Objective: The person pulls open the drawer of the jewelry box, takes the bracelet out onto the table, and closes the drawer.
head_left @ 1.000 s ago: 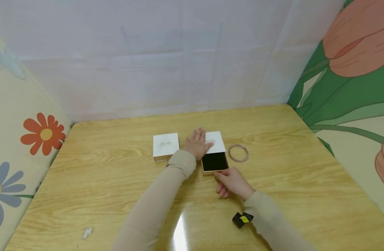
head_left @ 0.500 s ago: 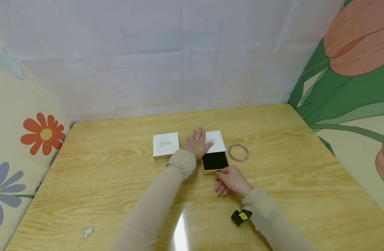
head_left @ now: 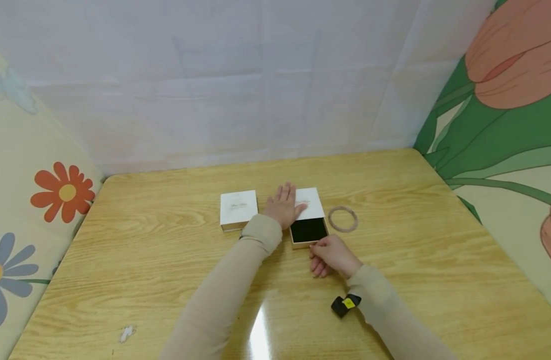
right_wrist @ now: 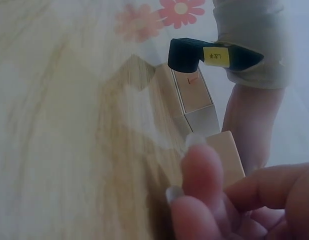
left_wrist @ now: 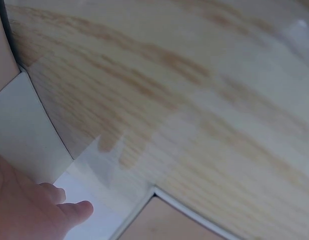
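Observation:
My left hand [head_left: 282,206] lies with straight fingers on the white sleeve [head_left: 310,204] of a small drawer-style jewellery box. Its drawer [head_left: 301,245], lined in black, is pulled partly out toward me. At the drawer's front right corner, my right hand [head_left: 333,255] pinches with thumb and forefinger; the exact grip spot is hidden. In the right wrist view, the beige drawer front [right_wrist: 229,152] shows behind the fingertips. Right of the box lies a pinkish bangle [head_left: 344,230], flat on the table and touched by neither hand.
A second white box [head_left: 237,207] with faint lettering stands closed to the left of my left hand. The wooden table [head_left: 144,260] carries a small white mark [head_left: 127,332] at front left. A white cloth [head_left: 221,100] hangs behind, with flower-printed panels at both sides.
My right hand has moved slightly away from me, and the drawer has slid a little into its sleeve. The left hand, the bangle and the second box stay in place.

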Available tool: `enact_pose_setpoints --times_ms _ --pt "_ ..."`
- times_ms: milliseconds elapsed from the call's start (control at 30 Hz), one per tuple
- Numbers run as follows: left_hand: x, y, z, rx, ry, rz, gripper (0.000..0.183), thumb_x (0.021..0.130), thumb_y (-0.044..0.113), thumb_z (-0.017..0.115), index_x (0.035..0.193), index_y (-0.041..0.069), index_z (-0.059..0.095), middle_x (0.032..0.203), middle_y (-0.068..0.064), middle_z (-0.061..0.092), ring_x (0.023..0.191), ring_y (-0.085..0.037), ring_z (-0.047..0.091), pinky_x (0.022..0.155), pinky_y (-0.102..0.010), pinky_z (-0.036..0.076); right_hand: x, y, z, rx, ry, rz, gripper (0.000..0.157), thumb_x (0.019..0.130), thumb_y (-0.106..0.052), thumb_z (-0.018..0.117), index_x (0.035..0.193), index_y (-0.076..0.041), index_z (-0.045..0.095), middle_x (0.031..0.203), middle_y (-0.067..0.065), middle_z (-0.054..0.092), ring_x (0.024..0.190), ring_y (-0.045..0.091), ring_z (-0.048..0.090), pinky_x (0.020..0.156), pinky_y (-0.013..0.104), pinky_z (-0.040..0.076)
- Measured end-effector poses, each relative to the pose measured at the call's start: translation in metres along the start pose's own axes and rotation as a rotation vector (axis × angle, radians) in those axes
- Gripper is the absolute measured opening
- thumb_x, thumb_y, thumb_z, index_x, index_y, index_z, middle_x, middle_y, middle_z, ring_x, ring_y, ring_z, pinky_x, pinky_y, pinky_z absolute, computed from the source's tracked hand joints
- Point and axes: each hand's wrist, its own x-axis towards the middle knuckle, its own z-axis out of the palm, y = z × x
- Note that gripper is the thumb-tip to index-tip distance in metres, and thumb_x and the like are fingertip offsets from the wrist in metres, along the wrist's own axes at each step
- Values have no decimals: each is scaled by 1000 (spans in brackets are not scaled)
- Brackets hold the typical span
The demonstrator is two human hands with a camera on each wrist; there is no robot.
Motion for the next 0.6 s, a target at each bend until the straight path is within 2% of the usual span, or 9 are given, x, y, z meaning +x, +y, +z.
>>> enact_pose_setpoints --times_ms 600 --pt "2 0 1 10 -1 5 69 105 50 24 156 7 5 162 -8 -2 148 -26 2 117 -50 16 6 0 -1 -39 -5 -11 26 92 0 48 71 7 62 50 2 58 39 9 55 37 21 46"
